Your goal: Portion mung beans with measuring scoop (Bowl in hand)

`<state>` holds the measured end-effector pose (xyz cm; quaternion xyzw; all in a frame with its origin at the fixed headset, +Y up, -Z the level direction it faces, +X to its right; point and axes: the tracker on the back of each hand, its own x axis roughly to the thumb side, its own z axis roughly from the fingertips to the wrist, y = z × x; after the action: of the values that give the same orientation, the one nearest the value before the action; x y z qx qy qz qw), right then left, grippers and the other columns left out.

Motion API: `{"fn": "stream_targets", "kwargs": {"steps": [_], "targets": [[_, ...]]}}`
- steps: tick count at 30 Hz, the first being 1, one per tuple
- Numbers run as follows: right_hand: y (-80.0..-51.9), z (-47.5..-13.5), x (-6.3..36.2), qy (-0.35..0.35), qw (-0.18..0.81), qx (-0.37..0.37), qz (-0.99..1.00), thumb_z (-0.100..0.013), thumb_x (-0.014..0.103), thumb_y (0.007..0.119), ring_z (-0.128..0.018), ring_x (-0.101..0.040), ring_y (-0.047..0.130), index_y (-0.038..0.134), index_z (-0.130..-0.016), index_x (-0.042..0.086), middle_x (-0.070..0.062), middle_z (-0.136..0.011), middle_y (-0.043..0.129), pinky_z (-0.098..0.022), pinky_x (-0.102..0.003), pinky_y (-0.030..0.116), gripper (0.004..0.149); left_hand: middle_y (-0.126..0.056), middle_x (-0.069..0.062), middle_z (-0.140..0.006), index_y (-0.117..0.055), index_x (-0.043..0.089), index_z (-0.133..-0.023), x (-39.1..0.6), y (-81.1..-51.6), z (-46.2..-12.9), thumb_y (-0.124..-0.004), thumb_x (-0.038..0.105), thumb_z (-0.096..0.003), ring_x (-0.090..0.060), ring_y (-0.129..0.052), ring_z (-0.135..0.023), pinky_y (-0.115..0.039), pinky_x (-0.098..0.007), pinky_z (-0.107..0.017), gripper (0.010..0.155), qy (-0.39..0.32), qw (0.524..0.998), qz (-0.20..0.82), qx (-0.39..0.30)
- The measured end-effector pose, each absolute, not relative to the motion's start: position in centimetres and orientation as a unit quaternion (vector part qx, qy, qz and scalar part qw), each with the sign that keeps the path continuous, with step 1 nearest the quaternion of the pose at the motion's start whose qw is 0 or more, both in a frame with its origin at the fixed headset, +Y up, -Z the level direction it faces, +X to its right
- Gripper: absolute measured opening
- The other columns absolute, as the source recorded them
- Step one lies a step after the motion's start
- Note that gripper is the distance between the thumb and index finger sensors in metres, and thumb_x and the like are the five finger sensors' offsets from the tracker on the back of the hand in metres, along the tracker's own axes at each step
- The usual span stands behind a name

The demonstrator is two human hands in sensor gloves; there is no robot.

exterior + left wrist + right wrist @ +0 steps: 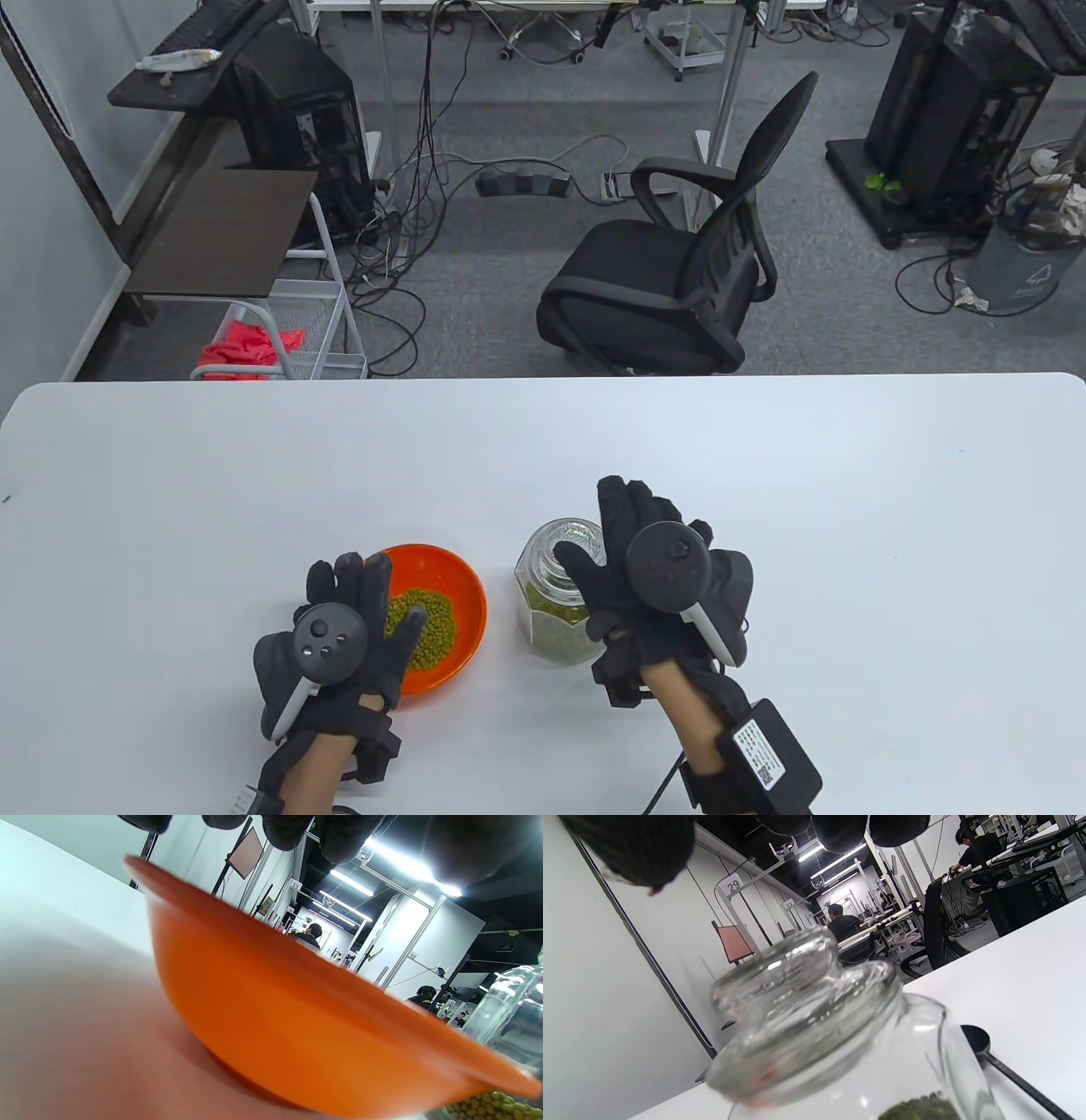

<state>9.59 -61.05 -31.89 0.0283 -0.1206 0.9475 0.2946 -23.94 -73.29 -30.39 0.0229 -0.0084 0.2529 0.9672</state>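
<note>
While the right hand (653, 560) hovers over the glass jar (556, 594), fingers straight and loose above its lid (806, 1001) and gripping nothing, the measuring scoop (1001, 1065) lies on the table (764, 475) just beyond the jar, on the side away from the left hand. In the right wrist view its dark bowl sits by the jar's shoulder and its handle runs off toward the wrist. The right hand is plainly the nearer one. The left hand (339, 628) rests its relaxed fingers over the near rim of the orange bowl (450, 594), which stands on the table and holds mung beans (424, 624). More beans fill the jar's base.
</note>
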Motion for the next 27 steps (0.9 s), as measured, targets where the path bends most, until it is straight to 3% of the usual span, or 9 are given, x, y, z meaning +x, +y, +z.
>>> {"fn": "stream_targets", "kwargs": {"steps": [14, 27], "targets": [[-60.2, -31.6, 14.1, -0.155, 0.256, -0.021, 0.954, -0.042, 0.051, 0.083, -0.102, -0.051, 0.053, 0.055, -0.106, 0.016, -0.020, -0.109, 0.053, -0.065, -0.082, 0.028, 0.078, -0.025, -0.007, -0.116, -0.034, 0.030, -0.115, -23.8, -73.3, -30.4, -0.063, 0.067, -0.0501, -0.052, -0.023, -0.111, -0.039, -0.075, -0.072, 0.080, -0.009, 0.968, 0.249, 0.021], [-62.8, -31.1, 16.5, -0.143, 0.217, -0.055, 0.964, -0.042, 0.051, 0.084, -0.103, -0.051, 0.052, 0.054, -0.106, 0.016, -0.020, -0.110, 0.053, -0.064, -0.082, 0.028, 0.079, -0.025, -0.007, -0.116, -0.034, 0.030, -0.115, -23.8, -73.3, -30.5, -0.063, 0.067, -0.0502, -0.052, -0.022, -0.111, -0.039, -0.075, -0.073, 0.080, -0.008, 0.969, 0.245, 0.015]]}}
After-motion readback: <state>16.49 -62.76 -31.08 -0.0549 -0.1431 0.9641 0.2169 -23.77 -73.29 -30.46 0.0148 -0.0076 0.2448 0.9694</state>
